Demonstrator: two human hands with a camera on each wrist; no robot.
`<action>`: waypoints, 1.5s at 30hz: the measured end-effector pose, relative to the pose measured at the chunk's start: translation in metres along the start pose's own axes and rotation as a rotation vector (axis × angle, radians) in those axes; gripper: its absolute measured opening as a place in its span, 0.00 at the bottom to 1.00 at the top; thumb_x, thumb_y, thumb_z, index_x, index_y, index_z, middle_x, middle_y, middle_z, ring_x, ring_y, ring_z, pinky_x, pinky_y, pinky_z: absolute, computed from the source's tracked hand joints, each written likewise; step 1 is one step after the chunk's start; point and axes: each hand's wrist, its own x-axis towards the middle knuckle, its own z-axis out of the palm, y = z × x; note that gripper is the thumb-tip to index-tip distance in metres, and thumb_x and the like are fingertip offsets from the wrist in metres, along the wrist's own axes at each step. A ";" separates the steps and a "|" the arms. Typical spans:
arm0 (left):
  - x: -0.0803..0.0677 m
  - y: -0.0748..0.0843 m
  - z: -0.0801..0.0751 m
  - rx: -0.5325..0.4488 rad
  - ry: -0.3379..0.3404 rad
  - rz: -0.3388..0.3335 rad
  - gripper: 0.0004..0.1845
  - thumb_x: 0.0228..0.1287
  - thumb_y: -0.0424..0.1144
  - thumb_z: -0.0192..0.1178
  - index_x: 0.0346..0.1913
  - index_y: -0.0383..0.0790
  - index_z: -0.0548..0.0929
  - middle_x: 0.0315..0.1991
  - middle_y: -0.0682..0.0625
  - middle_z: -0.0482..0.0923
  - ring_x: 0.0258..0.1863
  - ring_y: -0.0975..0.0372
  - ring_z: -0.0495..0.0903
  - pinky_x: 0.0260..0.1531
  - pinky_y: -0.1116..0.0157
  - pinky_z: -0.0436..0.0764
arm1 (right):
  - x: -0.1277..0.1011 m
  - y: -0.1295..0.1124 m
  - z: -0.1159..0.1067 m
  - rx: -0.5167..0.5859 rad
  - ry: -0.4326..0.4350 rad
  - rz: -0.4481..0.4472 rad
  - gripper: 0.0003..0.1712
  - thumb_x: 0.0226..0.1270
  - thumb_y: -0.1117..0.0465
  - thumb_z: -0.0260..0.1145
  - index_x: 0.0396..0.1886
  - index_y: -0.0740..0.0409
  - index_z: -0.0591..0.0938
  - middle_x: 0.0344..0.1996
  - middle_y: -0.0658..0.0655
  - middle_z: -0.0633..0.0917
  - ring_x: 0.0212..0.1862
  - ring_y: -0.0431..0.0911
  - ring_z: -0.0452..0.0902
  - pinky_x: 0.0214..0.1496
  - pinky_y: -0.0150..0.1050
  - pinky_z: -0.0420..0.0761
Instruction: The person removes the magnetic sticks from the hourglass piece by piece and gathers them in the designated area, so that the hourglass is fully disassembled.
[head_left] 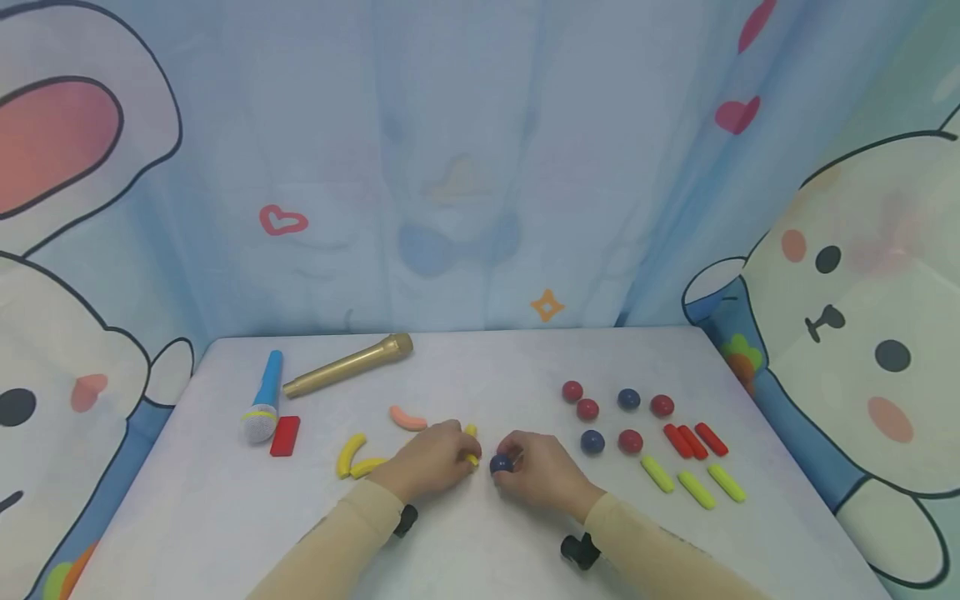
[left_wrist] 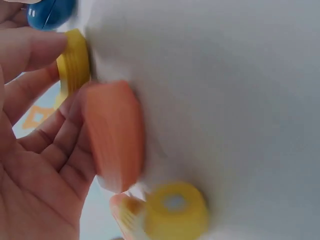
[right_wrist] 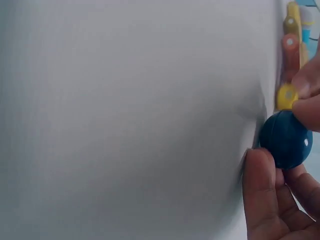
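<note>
In the head view my left hand [head_left: 429, 457] pinches a yellow toy banana [left_wrist: 75, 62] between thumb and fingers, close over the white table. Two more yellow bananas [head_left: 349, 455] lie just left of that hand, one partly hidden by it. An orange curved piece [head_left: 407, 418] rests behind them and looms large in the left wrist view. Facing the left hand at the table's middle, my right hand [head_left: 542, 473] holds a dark blue ball [right_wrist: 286, 140] by thumb and fingertips. A small gap separates ball and banana in the head view.
Several red balls [head_left: 630, 441] and two blue balls [head_left: 592, 442] lie to the right, with red sticks [head_left: 711, 439] and yellow-green sticks [head_left: 658, 474] beside them. At the left are a gold microphone [head_left: 348, 367], a blue toy microphone [head_left: 266, 396] and a red block [head_left: 285, 436].
</note>
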 end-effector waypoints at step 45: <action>-0.033 -0.039 -0.018 0.095 0.170 -0.052 0.14 0.55 0.45 0.73 0.46 0.48 0.90 0.36 0.56 0.78 0.35 0.63 0.73 0.43 0.60 0.75 | 0.020 0.074 -0.077 -0.312 0.116 0.047 0.26 0.58 0.63 0.76 0.57 0.61 0.81 0.48 0.60 0.83 0.53 0.58 0.79 0.55 0.56 0.79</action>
